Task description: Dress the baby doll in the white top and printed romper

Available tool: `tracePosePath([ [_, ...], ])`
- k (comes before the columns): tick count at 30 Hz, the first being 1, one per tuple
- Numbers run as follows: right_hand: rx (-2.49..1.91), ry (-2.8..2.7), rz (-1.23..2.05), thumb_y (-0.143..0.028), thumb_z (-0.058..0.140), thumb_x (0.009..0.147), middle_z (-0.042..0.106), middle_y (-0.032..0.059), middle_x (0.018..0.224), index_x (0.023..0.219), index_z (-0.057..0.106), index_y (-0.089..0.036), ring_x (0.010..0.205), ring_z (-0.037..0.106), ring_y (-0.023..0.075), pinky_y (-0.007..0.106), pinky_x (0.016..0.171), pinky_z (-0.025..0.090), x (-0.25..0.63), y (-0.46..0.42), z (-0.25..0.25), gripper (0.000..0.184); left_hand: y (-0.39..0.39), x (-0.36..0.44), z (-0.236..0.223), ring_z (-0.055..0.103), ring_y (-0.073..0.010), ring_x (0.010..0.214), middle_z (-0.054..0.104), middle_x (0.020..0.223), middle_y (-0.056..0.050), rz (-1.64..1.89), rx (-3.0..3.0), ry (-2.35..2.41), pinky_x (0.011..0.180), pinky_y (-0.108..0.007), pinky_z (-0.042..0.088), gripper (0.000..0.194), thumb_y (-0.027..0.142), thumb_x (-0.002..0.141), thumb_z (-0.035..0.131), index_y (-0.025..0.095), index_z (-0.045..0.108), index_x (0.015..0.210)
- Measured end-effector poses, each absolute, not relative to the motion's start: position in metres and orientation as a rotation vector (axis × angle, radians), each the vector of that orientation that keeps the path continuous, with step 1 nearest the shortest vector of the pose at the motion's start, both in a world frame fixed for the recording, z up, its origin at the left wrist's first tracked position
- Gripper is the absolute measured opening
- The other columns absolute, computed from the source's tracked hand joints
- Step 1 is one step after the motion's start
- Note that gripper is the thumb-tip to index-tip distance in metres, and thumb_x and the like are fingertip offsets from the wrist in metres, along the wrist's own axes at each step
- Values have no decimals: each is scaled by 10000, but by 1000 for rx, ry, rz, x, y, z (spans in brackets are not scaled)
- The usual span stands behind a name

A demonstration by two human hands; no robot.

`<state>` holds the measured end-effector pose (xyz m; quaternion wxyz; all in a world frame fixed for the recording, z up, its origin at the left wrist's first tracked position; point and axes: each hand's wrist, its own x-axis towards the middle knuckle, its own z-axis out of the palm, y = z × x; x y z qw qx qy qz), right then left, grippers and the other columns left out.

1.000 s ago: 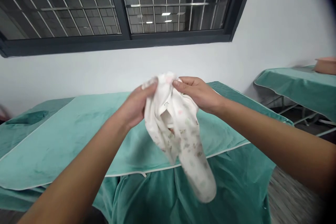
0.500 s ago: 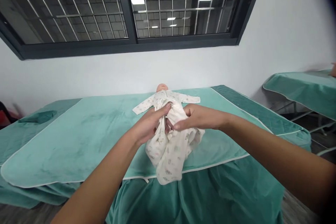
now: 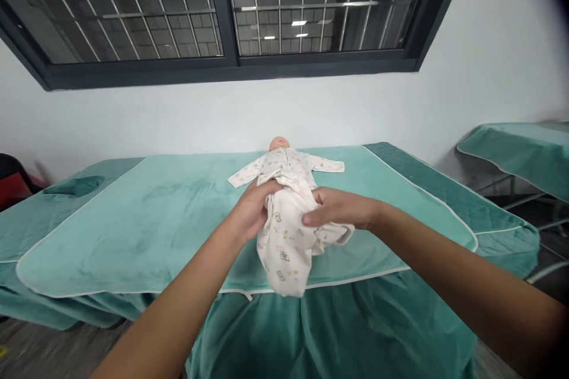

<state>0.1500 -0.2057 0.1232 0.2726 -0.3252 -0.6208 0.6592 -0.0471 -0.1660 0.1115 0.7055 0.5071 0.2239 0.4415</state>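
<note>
A baby doll (image 3: 281, 160) in a white printed top lies on its back on the teal-covered table (image 3: 133, 219), head toward the wall. Over its lower body I hold a bunched pair of white printed baby trousers (image 3: 284, 240). My left hand (image 3: 252, 208) grips the garment's left side near the waist, fingers curled into the cloth. From the right, my right hand (image 3: 340, 208) pinches the same garment. One trouser leg hangs toward the table's front edge. The doll's legs are hidden behind the cloth and my hands.
A folded dark-green cloth (image 3: 75, 185) lies at the table's far left. A second teal-covered table (image 3: 515, 151) stands to the right. A white wall and a barred dark window (image 3: 231, 12) are behind. Something red and black (image 3: 13, 180) shows at the left edge.
My hands have lowered the trousers from in front of my view down onto the doll's lower body. The doll, hidden a second ago, now shows.
</note>
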Motion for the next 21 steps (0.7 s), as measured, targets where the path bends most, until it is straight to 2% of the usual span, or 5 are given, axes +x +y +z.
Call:
tracePosePath([
  [2,-882,-1693,1760,-406,840,744,752,58,940,1008,752,-159,864,706,201,298,771,559,148,-209,120,372,-166,-48,106,715,-260,968,762,1067,-88,923,1129,518,809,-320,537,383,247,791,717,152,715,1162],
  [5,-777,-1466,1643,-462,751,834,757,71,959,1060,743,-169,885,715,219,342,825,564,147,-207,120,370,-167,-53,99,716,-284,993,754,1111,-120,753,1141,470,836,-352,546,464,310,791,759,158,687,1224],
  [11,-733,-1081,1567,-556,656,882,760,89,1031,1198,692,-215,953,715,255,373,851,561,149,-204,86,466,-166,-65,79,704,-303,1047,721,1208,-152,497,1159,485,941,-415,533,570,225,714,836,161,668,1255],
  [17,-959,-1418,1999,-436,856,696,746,67,941,1045,745,-139,869,684,217,345,826,528,159,-240,-4,471,-185,-81,29,682,-304,1067,738,1147,-129,375,1224,595,956,-414,508,550,256,690,849,154,695,1208],
  [21,-1011,-1474,1903,-395,784,754,727,27,897,940,742,-163,833,648,201,344,831,495,161,-253,-35,300,-199,-83,13,653,-296,1106,734,1132,-99,200,1290,627,974,-402,480,530,320,713,825,170,690,1203],
])
